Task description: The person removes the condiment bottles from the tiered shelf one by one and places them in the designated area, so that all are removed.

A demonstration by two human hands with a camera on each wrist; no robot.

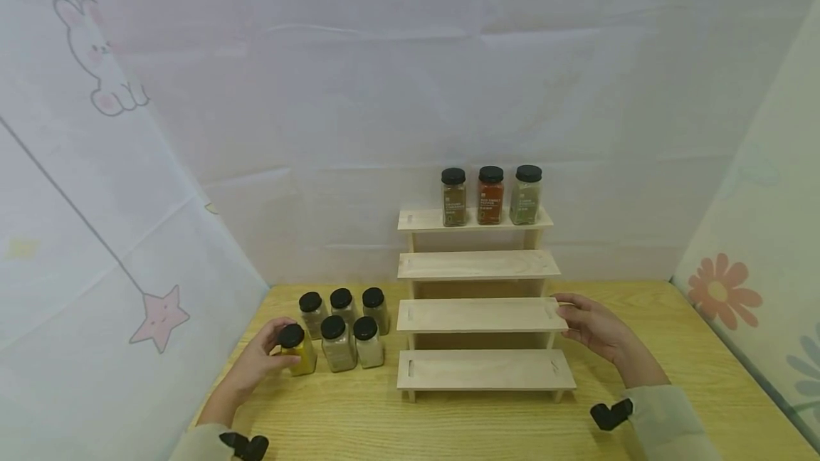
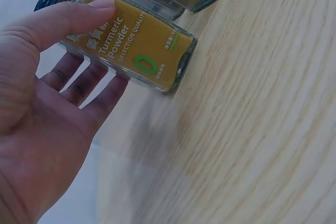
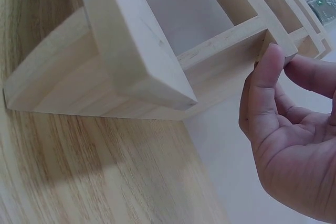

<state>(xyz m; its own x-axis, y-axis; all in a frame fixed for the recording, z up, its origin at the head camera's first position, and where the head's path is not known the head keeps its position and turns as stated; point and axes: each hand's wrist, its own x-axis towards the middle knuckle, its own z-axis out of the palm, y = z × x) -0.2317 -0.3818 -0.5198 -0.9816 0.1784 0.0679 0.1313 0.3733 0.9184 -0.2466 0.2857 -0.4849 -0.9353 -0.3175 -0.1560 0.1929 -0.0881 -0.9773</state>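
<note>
A jar of turmeric powder (image 2: 131, 40), yellow with a black lid, stands at the front left of the jar group. My left hand (image 1: 259, 358) grips it, thumb across the label and fingers behind, as the left wrist view shows. On the right, my right hand (image 1: 592, 326) pinches the end of the second shelf from the bottom of a tiered wooden rack (image 1: 480, 315). In the right wrist view, thumb and finger (image 3: 268, 72) meet at that shelf's corner. On the rack's top tier stand a brown spice jar (image 1: 454, 201), a red pepper jar (image 1: 490, 198) and a green spice jar (image 1: 526, 198).
Several more black-lidded jars (image 1: 339, 347) stand close together on the wooden table (image 1: 320, 418), between the turmeric and the rack. White cloth (image 1: 333, 105) with printed figures hangs behind and on both sides.
</note>
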